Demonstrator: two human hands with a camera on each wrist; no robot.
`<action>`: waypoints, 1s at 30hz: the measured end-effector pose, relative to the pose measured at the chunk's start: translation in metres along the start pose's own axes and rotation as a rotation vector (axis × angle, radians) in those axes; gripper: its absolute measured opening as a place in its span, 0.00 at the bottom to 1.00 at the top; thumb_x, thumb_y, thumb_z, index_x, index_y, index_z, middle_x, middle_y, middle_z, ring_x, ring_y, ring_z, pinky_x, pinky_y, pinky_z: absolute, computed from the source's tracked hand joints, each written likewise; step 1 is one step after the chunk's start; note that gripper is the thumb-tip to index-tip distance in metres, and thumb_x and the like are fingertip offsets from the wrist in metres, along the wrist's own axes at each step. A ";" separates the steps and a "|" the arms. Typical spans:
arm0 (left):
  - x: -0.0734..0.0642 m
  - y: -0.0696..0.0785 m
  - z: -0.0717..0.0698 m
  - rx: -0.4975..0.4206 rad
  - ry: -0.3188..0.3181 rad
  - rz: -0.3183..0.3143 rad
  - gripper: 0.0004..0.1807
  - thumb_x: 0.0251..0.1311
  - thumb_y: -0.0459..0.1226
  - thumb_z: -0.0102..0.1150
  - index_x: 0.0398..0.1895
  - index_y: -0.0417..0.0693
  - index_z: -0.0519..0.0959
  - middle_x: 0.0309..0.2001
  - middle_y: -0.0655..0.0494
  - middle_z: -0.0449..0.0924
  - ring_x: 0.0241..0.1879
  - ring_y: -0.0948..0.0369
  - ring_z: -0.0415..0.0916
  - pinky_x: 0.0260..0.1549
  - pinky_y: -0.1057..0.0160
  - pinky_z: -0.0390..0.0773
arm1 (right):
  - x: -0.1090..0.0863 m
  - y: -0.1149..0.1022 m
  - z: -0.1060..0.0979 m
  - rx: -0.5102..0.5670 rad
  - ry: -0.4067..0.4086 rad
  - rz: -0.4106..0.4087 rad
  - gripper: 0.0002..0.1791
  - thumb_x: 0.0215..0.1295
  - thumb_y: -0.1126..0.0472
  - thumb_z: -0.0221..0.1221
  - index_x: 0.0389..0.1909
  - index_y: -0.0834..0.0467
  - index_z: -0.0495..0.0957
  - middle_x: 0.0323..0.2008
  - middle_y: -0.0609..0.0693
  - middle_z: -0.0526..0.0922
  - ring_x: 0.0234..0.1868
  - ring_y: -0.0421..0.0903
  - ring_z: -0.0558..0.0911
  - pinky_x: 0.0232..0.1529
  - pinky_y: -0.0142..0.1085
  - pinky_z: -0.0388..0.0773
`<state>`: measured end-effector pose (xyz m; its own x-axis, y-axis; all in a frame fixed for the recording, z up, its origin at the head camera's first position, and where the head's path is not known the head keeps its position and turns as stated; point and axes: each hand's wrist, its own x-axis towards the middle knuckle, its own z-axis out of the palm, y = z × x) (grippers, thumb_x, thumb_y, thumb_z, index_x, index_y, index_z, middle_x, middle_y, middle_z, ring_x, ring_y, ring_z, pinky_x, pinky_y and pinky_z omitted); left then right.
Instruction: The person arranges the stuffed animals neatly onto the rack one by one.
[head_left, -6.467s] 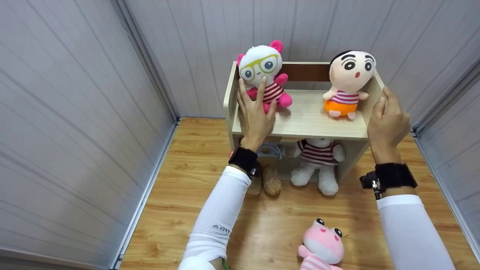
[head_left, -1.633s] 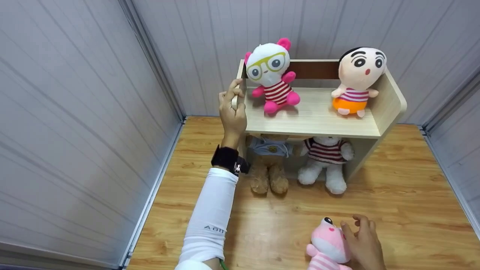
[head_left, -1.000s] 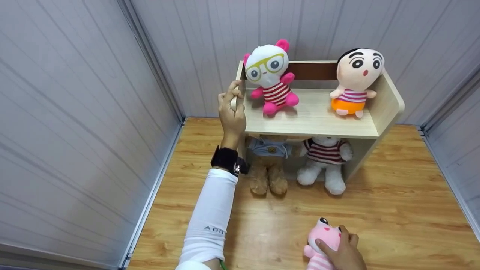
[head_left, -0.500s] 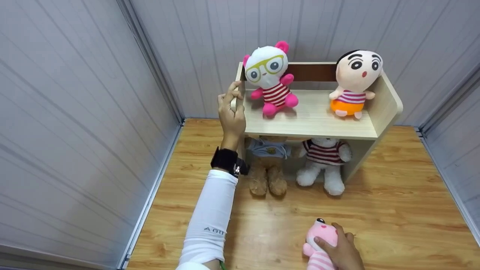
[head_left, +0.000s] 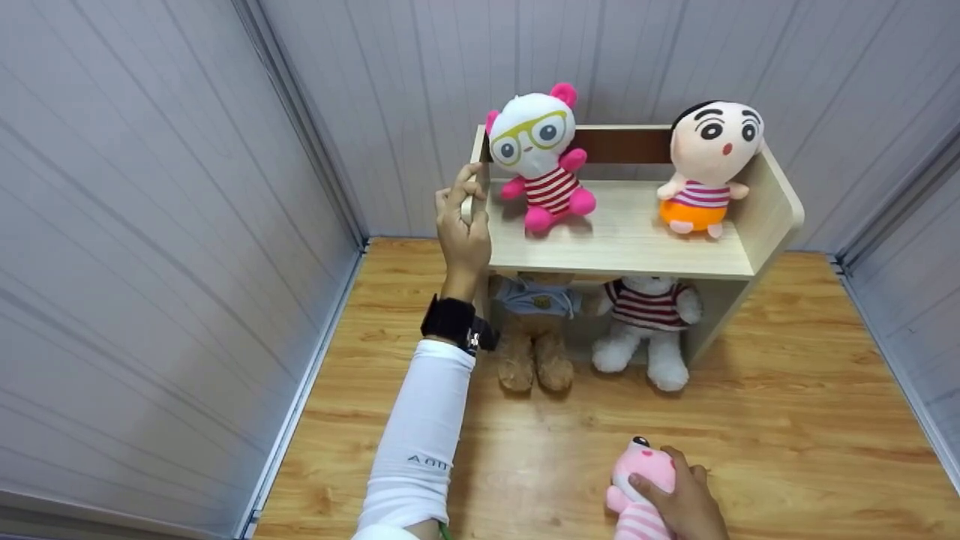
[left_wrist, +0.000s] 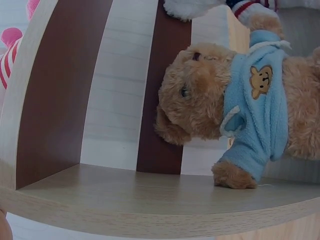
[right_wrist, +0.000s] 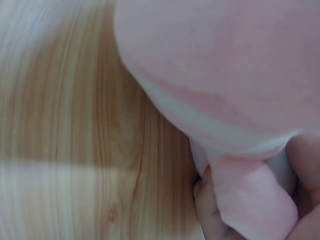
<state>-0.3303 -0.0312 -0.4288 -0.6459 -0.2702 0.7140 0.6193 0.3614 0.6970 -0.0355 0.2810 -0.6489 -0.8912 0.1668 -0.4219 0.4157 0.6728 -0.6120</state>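
My left hand (head_left: 463,229) grips the front edge of the left side panel on a small wooden shelf unit (head_left: 622,251). Beside it on the top board leans a pink-and-white panda plush (head_left: 538,154) with yellow glasses. A boy doll (head_left: 703,169) in orange shorts sits at the right end of that board. Down on the floor, my right hand (head_left: 686,499) holds a pink frog plush (head_left: 646,472) around its head, thumb across the face. The right wrist view shows the plush (right_wrist: 220,65) up close, with fingers around a small limb; one of its eyes is covered in the head view.
Under the top board are a brown teddy bear (left_wrist: 210,95) in a blue hoodie and a white plush (head_left: 643,322) in a striped sweater. Grey panel walls (head_left: 165,225) stand on both sides and behind. Wood-look flooring (head_left: 555,450) spreads in front of the shelf.
My left hand has gone from the panda plush to the left side panel. The right hand has left the right side panel, come down, and taken hold of the frog plush.
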 end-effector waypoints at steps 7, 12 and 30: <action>0.000 0.000 -0.002 -0.001 0.004 0.018 0.06 0.54 0.29 0.47 0.30 0.47 0.74 0.63 0.62 0.82 0.46 0.59 0.67 0.46 0.61 0.68 | -0.003 0.001 0.001 0.013 0.009 -0.021 0.53 0.60 0.28 0.61 0.76 0.56 0.56 0.54 0.71 0.65 0.41 0.61 0.79 0.38 0.51 0.76; -0.001 -0.001 -0.002 0.004 -0.004 0.011 0.06 0.53 0.29 0.47 0.30 0.48 0.73 0.63 0.62 0.82 0.46 0.59 0.68 0.48 0.61 0.68 | -0.007 0.000 0.001 0.013 0.015 -0.008 0.53 0.59 0.26 0.59 0.75 0.55 0.56 0.55 0.70 0.64 0.40 0.60 0.78 0.39 0.52 0.76; 0.000 -0.001 0.000 -0.018 -0.004 -0.010 0.04 0.60 0.31 0.51 0.30 0.47 0.74 0.64 0.63 0.81 0.46 0.60 0.68 0.43 0.63 0.69 | -0.007 -0.005 0.000 0.006 0.024 0.025 0.59 0.54 0.20 0.56 0.75 0.56 0.56 0.59 0.70 0.63 0.44 0.61 0.79 0.46 0.55 0.76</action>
<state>-0.3309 -0.0310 -0.4296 -0.6543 -0.2699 0.7064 0.6206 0.3422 0.7055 -0.0313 0.2765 -0.6428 -0.8844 0.2011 -0.4212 0.4392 0.6638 -0.6053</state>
